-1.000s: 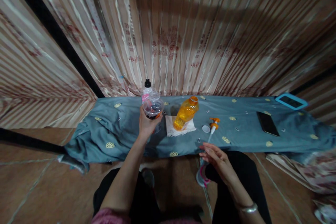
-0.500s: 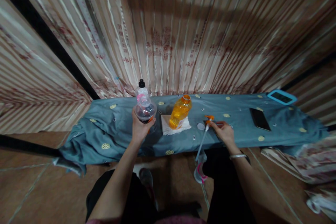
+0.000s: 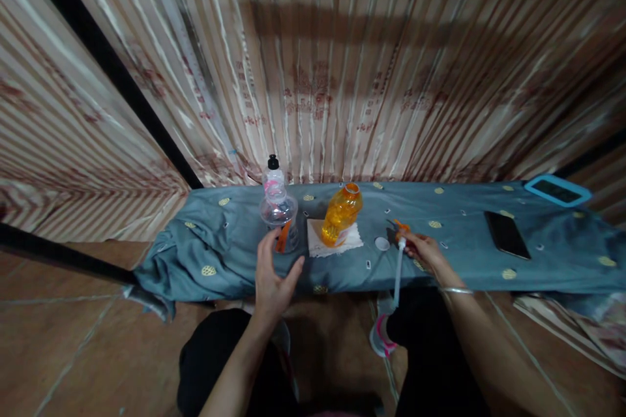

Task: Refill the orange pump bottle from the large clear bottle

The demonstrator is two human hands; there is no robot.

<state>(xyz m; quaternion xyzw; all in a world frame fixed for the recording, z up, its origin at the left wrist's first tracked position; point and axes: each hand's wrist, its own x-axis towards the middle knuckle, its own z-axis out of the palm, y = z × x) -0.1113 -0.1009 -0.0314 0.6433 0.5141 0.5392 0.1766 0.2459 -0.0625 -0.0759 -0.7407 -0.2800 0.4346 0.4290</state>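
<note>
My left hand (image 3: pixel 274 280) is open, thumb and fingers apart, just in front of a clear plastic bottle (image 3: pixel 280 210) with an orange label; its fingertips overlap the label, and I cannot tell whether they touch. In my right hand (image 3: pixel 426 251) is a pump head (image 3: pixel 402 234), orange on top, its long pale tube (image 3: pixel 398 277) pointing down over the front edge. Between the hands an uncapped orange bottle (image 3: pixel 340 216) with yellow-orange liquid stands on a white cloth (image 3: pixel 317 245). A small white round cap (image 3: pixel 382 244) lies near the pump head.
A clear bottle with a black cap (image 3: pixel 273 163) stands behind the labelled one. To the right lie a dark phone (image 3: pixel 506 235) and a blue-framed device (image 3: pixel 557 190). Blue-green patterned fabric (image 3: pixel 229 267) covers the bench; a striped curtain (image 3: pixel 313 78) hangs behind.
My left hand has let go of the clear bottle and drawn back toward me, opening. My right hand still holds the pump head, whose tube now hangs more upright. The view has shifted slightly.
</note>
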